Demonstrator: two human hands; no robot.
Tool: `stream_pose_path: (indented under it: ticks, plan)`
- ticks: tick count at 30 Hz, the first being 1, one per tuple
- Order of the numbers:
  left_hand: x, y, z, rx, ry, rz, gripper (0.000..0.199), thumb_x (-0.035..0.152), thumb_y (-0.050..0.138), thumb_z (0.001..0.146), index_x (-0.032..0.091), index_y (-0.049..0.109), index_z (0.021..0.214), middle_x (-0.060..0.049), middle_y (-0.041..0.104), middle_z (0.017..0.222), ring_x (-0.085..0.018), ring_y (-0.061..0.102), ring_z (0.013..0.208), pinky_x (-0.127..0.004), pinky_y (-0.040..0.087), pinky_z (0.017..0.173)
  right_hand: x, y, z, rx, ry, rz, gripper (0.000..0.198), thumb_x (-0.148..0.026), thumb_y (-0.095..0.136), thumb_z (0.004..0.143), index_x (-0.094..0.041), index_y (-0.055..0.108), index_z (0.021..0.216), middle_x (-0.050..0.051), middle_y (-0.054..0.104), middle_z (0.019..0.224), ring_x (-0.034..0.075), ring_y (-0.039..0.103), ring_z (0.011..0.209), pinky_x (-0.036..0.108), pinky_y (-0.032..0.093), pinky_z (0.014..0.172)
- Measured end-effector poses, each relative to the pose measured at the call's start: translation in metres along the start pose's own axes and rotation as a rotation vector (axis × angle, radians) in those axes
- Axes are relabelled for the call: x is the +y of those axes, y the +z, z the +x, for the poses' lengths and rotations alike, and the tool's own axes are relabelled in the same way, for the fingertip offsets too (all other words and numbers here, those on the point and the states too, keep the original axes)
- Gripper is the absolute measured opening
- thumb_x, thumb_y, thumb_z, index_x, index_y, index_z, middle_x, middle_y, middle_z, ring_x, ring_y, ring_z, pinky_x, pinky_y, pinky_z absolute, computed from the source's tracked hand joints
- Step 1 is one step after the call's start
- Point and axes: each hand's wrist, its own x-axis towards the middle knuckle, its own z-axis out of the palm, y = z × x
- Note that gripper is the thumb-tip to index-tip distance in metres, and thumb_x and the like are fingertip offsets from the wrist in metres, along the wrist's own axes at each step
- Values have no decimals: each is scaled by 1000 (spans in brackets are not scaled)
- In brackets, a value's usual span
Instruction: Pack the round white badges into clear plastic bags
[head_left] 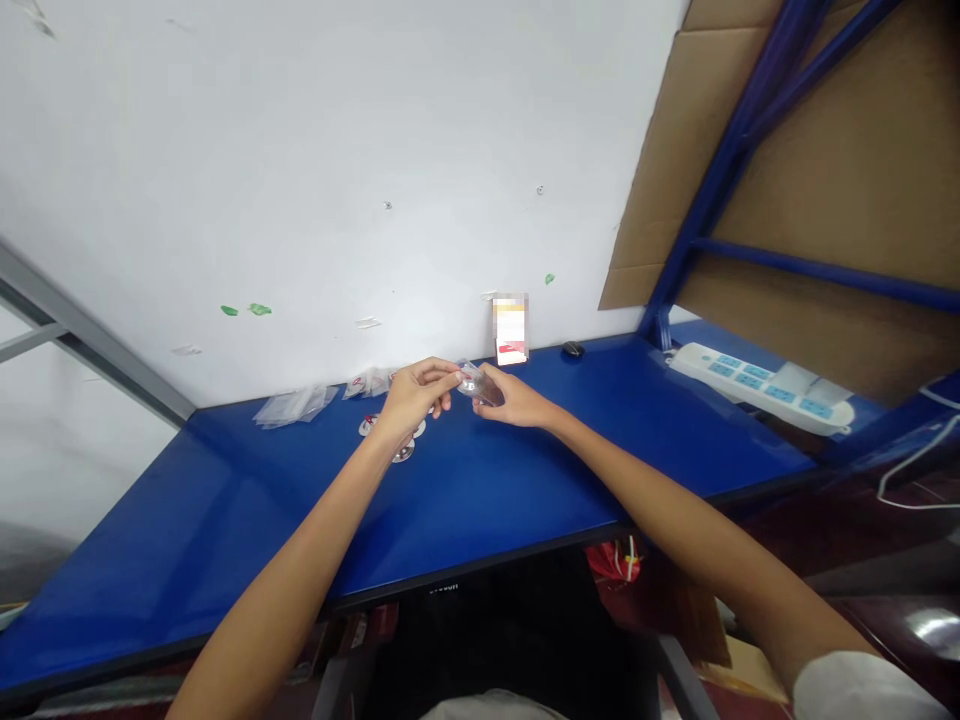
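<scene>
Both my hands are raised over the back middle of the blue table (pixel 480 500). Between them is a small clear plastic bag (pixel 472 382) with something shiny, perhaps metallic, in it. My left hand (pixel 416 395) pinches the bag's left edge between thumb and fingers. On the other side, my right hand (pixel 516 398) is closed around the bag, its fingers partly hiding it. Several round white and silvery discs with red marks (pixel 403 452) lie below my left hand, partly covered by it and the wrist.
Flat clear bags (pixel 296 405) lie in a pile at the back left, beside small filled bags (pixel 364 384). A lit phone (pixel 511 330) leans against the white wall. To its right sit a small black object (pixel 573 349) and a white power strip (pixel 761 382) near a blue frame.
</scene>
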Motion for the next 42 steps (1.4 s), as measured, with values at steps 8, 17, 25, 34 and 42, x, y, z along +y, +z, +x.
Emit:
stream_pose_path:
  ticks: [8,17,25,34,42]
  plan:
    - [28,13,-21,-101,131,239,51,51,63,101,27,65,146,-8,82,105,-10,58,43,-24,44,43,8,8,7,4,29,438,40,-29,80,81,-23,53,110,-1,62,87,16,56,75,29,44,68]
    - [-8,-2,-3,90,334,436,28,33,53,104,23,67,125,-9,78,123,-18,73,76,-31,57,67,-2,5,7,46,190,1054,28,-25,71,77,-20,62,103,4,59,84,17,45,65,31,41,59]
    - [-60,17,16,-179,464,982,22,24,51,103,18,71,113,-14,73,115,-31,65,106,-48,52,100,-1,0,6,101,246,1191,34,-38,63,78,-19,61,106,10,67,91,25,59,76,41,55,68]
    - [-77,31,22,-212,446,1048,15,24,56,102,20,68,95,-15,70,107,-33,64,106,-48,54,97,-6,11,5,-25,190,1074,26,-27,73,81,-20,59,103,2,64,81,19,59,68,34,55,65]
    - [-43,9,23,54,272,783,10,26,53,106,22,63,109,-8,74,91,-26,73,83,-36,54,77,-13,5,1,-204,129,1018,29,-32,77,86,-20,58,104,1,62,83,17,57,65,33,55,63]
